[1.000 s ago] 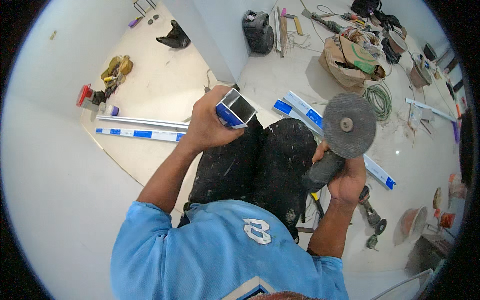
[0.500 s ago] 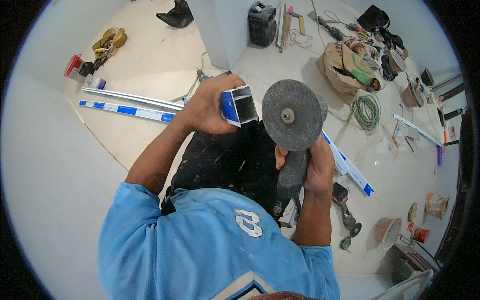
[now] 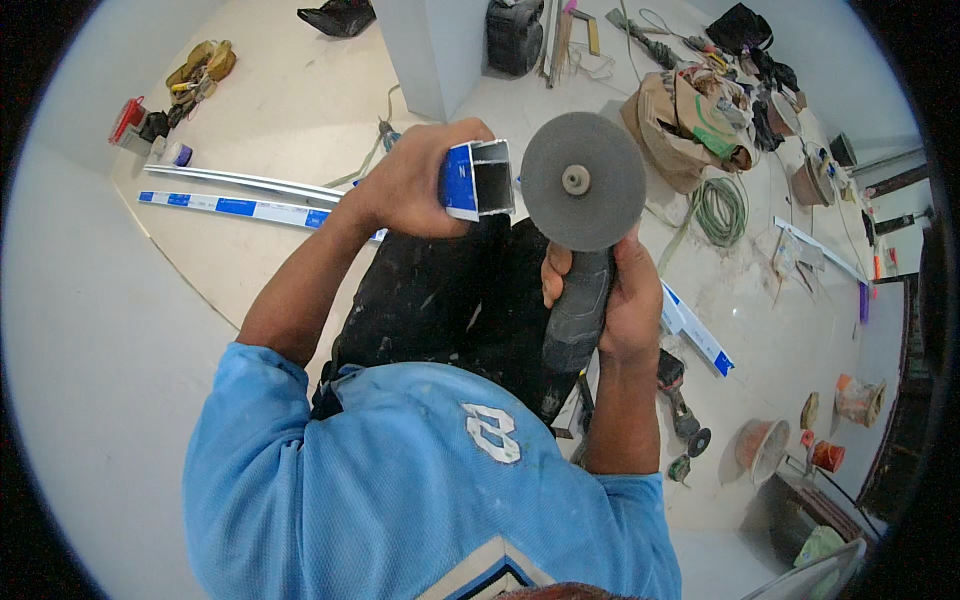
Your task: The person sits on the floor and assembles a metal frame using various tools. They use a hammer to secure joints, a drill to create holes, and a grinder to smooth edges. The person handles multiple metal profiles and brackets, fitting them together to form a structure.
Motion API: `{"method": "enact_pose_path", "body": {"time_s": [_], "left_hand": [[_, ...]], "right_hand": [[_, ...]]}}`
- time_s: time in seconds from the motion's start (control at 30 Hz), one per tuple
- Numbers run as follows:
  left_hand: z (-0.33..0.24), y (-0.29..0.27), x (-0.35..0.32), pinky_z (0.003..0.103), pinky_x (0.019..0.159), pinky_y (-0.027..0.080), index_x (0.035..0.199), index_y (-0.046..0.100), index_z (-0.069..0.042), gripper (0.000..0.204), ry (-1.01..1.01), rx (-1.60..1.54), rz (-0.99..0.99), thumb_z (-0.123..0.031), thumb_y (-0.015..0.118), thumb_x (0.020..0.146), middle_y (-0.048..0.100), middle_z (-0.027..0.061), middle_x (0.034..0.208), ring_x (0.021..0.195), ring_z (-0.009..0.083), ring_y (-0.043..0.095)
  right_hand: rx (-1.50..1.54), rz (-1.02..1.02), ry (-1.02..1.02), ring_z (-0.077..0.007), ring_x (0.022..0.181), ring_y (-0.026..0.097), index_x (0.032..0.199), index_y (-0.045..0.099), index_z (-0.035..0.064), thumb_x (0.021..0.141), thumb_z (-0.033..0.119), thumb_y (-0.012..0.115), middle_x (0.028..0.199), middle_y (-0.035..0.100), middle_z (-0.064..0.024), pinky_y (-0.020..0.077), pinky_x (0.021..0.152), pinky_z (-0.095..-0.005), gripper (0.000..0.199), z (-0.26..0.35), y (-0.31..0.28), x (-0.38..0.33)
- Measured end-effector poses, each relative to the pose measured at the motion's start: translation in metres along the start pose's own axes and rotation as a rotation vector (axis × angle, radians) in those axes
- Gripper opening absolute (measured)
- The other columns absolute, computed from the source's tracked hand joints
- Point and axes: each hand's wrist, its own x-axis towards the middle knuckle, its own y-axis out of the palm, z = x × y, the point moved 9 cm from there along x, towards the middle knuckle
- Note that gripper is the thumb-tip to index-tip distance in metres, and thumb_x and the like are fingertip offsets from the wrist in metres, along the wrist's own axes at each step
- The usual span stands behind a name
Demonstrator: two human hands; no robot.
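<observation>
Left fingers (image 3: 468,131) clasp a tube (image 3: 460,182); right fingers (image 3: 553,275) grip a grinder (image 3: 580,312), disc (image 3: 600,212) beyond them, best held square.

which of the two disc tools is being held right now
The dark-bodied grinder with the wide grey disc, gripped in the right hand; the other disc tool lies on the floor to the right.
</observation>
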Motion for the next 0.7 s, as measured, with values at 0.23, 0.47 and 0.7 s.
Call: {"method": "enact_pose_path", "body": {"time_s": [0.23,0.47,0.7], "left_hand": [[0.031,-0.004,0.012,0.046,0.096,0.057,0.134,0.064,-0.007,0.084,-0.114,-0.053,0.037,-0.032,0.091,0.058,0.074,0.016,0.111,0.105,0.0327,0.074],[0.062,-0.013,0.031,0.047,0.098,0.056,0.144,0.062,0.002,0.097,-0.2,-0.007,0.014,-0.038,0.088,0.059,0.072,0.0243,0.117,0.107,0.0358,0.072],[0.088,-0.005,0.051,0.044,0.094,0.055,0.141,0.066,0.001,0.094,-0.267,-0.138,0.065,-0.034,0.085,0.056,0.071,0.0212,0.116,0.104,0.0336,0.068]], "right_hand": [[0.268,-0.023,0.01,-0.0248,0.075,0.07,0.127,0.061,-0.0008,0.119,0.052,0.036,0.096,0.071,-0.0149,0.0602,0.068,-0.0388,0.059,0.008,0.0,0.002],[0.364,-0.064,-0.112,-0.0279,0.085,0.069,0.13,0.059,-0.0009,0.118,0.05,0.038,0.103,0.068,-0.017,0.0614,0.071,-0.0414,0.056,0.027,-0.028,-0.002],[0.502,-0.146,-0.25,-0.0252,0.093,0.059,0.145,0.05,-0.0095,0.11,0.043,0.056,0.112,0.059,-0.0153,0.0519,0.08,-0.0435,0.064,0.051,-0.08,-0.037]]}}
